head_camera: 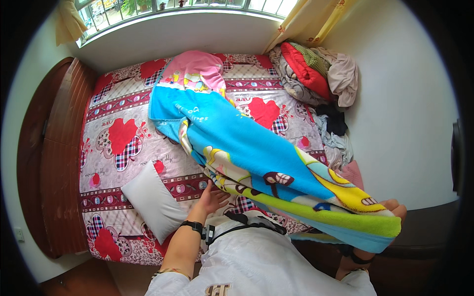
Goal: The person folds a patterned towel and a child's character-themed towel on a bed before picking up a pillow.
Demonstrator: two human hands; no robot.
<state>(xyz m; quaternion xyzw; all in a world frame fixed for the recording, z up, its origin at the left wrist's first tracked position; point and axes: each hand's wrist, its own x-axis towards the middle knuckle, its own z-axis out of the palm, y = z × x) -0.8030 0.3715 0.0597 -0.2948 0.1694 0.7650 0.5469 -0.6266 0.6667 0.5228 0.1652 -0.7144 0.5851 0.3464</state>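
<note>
A fleecy cartoon-print blanket (237, 125), mostly blue with pink and lime-green parts, stretches diagonally over the bed. Its near right corner is lifted off the mattress, and my right hand (394, 210) grips it there, the palm hidden behind the cloth. My left hand (213, 198) is spread with nothing in it, close to the blanket's lower edge; whether it touches the fabric I cannot tell. Left of that hand lies a white pillow (153, 201), on a bedsheet (122, 177) patterned with red hearts and apples.
A dark wooden headboard (61, 159) bounds the bed at left. Folded bedding (305, 70) is piled in the far right corner, with loose clothes (335, 129) along the right edge. A barred window (177, 9) with yellow curtains (311, 22) is at the back. A dark surface (426, 225) is at right.
</note>
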